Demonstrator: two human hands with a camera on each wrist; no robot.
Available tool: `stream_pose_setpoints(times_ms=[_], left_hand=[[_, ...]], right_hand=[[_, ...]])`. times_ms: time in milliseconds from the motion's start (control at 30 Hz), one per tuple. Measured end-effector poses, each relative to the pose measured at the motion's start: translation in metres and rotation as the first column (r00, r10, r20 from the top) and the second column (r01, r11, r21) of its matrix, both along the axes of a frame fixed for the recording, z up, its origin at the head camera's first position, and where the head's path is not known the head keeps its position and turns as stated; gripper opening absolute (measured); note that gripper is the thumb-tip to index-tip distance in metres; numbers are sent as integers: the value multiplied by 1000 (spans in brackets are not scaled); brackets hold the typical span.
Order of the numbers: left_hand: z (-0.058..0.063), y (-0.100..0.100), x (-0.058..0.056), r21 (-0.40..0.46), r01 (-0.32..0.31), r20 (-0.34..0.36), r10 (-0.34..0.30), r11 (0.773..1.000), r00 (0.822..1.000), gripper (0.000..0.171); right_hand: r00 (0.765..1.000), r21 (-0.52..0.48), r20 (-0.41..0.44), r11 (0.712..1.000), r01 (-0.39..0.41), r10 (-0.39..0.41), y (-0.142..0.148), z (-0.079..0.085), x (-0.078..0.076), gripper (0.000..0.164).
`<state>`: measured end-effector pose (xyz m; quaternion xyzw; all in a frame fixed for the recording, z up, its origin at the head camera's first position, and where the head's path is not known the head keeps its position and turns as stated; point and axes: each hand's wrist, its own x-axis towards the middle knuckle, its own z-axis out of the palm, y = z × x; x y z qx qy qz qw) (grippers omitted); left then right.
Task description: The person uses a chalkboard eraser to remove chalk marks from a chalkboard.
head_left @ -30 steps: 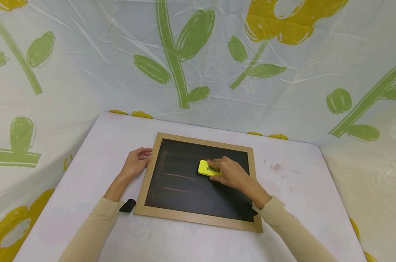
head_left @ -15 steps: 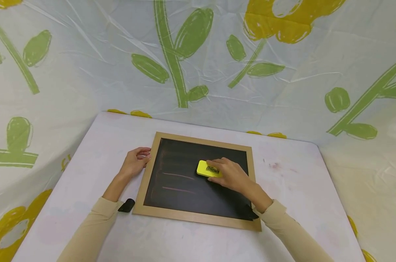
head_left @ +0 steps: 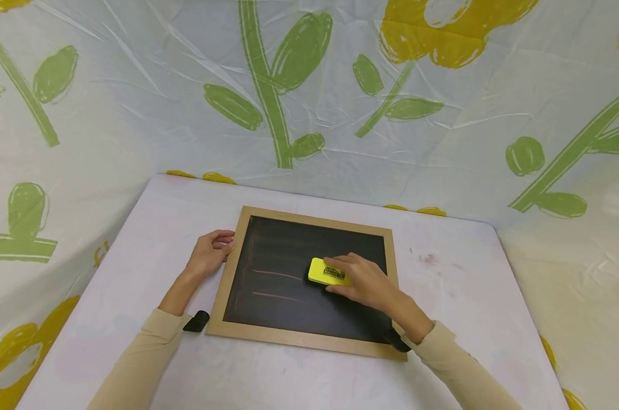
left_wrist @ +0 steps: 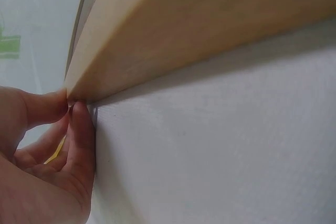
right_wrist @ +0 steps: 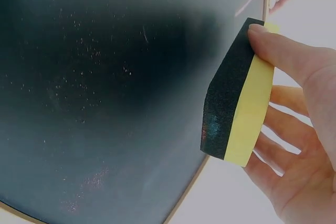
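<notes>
A small chalkboard [head_left: 288,307] in a light wooden frame [head_left: 309,340] lies on the table, with two faint pink chalk lines on its left half. My right hand [head_left: 368,282] grips a yellow eraser [head_left: 319,272] by its sides, near the board's middle. In the right wrist view the eraser's black felt [right_wrist: 223,98] faces the board and bears coloured chalk smudges; whether it touches the board is hard to tell. My left hand [head_left: 210,253] is at the frame's left edge. The left wrist view shows its thumb [left_wrist: 47,107] and fingertips pinching that edge.
White table [head_left: 458,296] spreads around the board, with faint reddish marks on its right. A black wrist device [head_left: 196,322] sits by the left cuff. Flower-printed fabric [head_left: 150,102] hangs behind and beside the table. Chalk dust [right_wrist: 86,187] speckles the board.
My right hand has slid the eraser slightly down the board, towards me. The left hand keeps its place at the frame, and the chalk lines look the same.
</notes>
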<state>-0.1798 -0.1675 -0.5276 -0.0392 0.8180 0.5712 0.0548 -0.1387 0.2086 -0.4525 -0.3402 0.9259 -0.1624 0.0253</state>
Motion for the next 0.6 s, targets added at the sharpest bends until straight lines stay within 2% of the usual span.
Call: stream_pose_setpoints(times_ms=[600], left_hand=[[1,1,0,-2,2,-2,-2,1000,1000,35]], right_hand=[[999,39,33,999,-25,23,-8,-11,11,61]])
